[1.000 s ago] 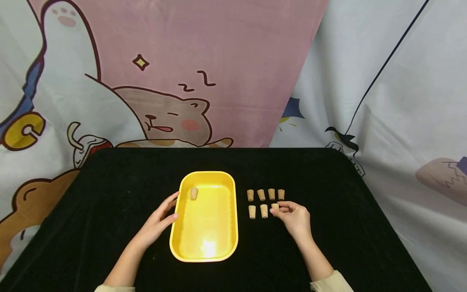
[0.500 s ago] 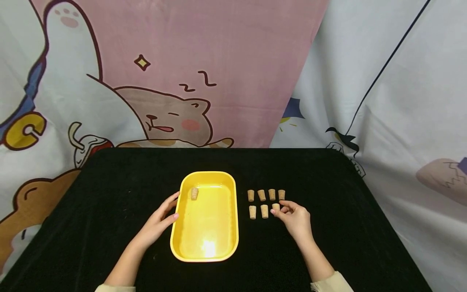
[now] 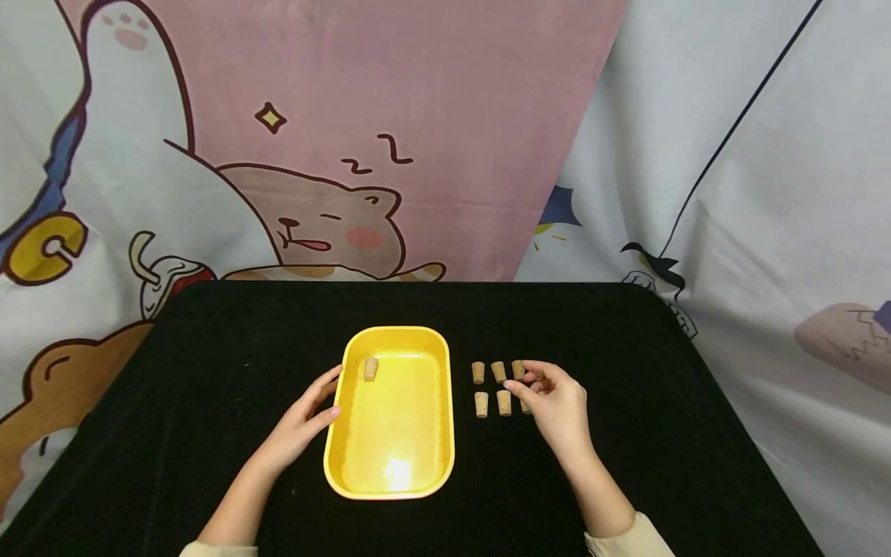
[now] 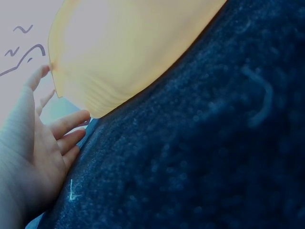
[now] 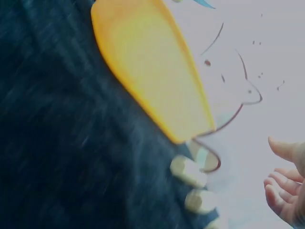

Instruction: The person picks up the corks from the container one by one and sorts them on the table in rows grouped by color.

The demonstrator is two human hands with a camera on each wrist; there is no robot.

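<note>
A yellow tray (image 3: pixel 390 425) lies on the black cloth with one tapered cork (image 3: pixel 371 370) inside, near its far left corner. My left hand (image 3: pixel 301 422) rests fingertips and thumb along the tray's left side, fingers fairly straight. Right of the tray, corks stand in two rows. My right hand (image 3: pixel 560 402) hovers over their right end, index finger beside the third cork (image 3: pixel 518 370) of the far row. Thumb and index are apart, and the right wrist view shows nothing between them. The last near-row cork (image 3: pixel 525 406) is partly hidden behind this hand.
Further corks stand at the left of the rows, such as a far-row cork (image 3: pixel 478 373) and a near-row cork (image 3: pixel 482 404). The black cloth (image 3: pixel 244 340) covers the table. Behind its far edge hangs a printed curtain (image 3: pixel 473 155).
My right hand has let go of the last near-row cork and moved away and slightly left, to the far row, covering the far row's right end. My left hand and the tray stay put.
</note>
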